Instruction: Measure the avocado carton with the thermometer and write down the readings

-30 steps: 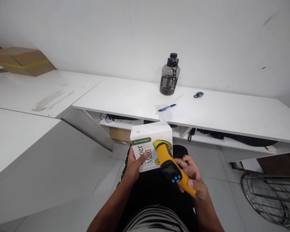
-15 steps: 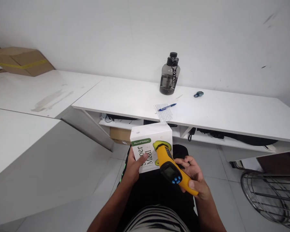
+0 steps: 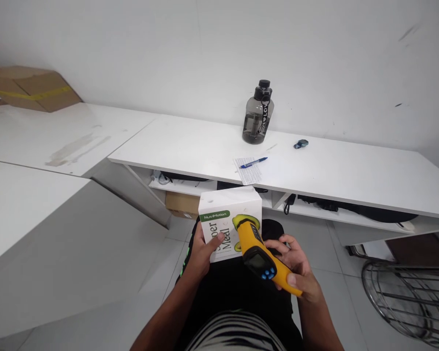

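Your left hand (image 3: 201, 251) is clamping the lower left side of the white box (image 3: 227, 222), its thumb lying across the printed front, while your right hand (image 3: 296, 268) is gripping the handle of the yellow thermometer gun (image 3: 258, 248), thumb pressing near its end. You are holding both things above your lap, in front of the white bench (image 3: 351, 168), and the gun's nose is overlapping the avocado picture; whether it is touching the card, you cannot tell from here. Good handling probably means you should be gripping the box firmly enough that it is not tilting, without denting its sides, and leaving that thumb clear of the nose. Your right fingers are looking rather loose, so a fuller wrap would likely be steadying the gun better; whether one is resting on a trigger is not showing. The small screen is facing up towards you and looking dark, so you should be avoiding any twist that hides it.
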`<state>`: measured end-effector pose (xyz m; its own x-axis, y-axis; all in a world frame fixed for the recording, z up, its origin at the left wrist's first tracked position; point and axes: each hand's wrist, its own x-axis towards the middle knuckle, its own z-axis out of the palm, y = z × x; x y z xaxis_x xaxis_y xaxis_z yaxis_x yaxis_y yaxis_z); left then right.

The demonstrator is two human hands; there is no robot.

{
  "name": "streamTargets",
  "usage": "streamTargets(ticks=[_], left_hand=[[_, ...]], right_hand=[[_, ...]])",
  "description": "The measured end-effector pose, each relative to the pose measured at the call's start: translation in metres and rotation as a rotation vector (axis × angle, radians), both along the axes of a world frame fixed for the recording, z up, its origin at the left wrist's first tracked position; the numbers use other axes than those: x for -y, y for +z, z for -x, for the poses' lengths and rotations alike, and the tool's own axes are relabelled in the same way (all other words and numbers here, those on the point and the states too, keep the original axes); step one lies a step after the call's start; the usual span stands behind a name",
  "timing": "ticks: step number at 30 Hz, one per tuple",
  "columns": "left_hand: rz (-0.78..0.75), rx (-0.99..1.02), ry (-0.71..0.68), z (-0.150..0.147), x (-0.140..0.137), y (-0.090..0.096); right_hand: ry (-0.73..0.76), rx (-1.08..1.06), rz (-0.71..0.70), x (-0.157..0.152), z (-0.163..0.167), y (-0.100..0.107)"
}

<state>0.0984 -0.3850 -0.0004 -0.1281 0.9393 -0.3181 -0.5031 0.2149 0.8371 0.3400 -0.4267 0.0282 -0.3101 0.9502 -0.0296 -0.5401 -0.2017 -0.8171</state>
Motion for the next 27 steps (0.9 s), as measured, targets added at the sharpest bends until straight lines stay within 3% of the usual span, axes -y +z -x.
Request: streamTargets(ticks=[4, 14, 27], left_hand=[[-0.002, -0.003, 0.0, 0.0, 0.0, 0.001], [-0.023, 0.021, -0.015, 0.002, 0.001, -0.004], [-0.008, 0.009, 0.007, 0.002, 0.0, 0.002]], right_hand=[[-0.001, 0.008, -0.001, 0.0, -0.002, -0.002], [-0.016, 0.007, -0.142, -0.002, -0.003, -0.028], [0.03, 0.011, -0.098, -0.001, -0.003, -0.022]])
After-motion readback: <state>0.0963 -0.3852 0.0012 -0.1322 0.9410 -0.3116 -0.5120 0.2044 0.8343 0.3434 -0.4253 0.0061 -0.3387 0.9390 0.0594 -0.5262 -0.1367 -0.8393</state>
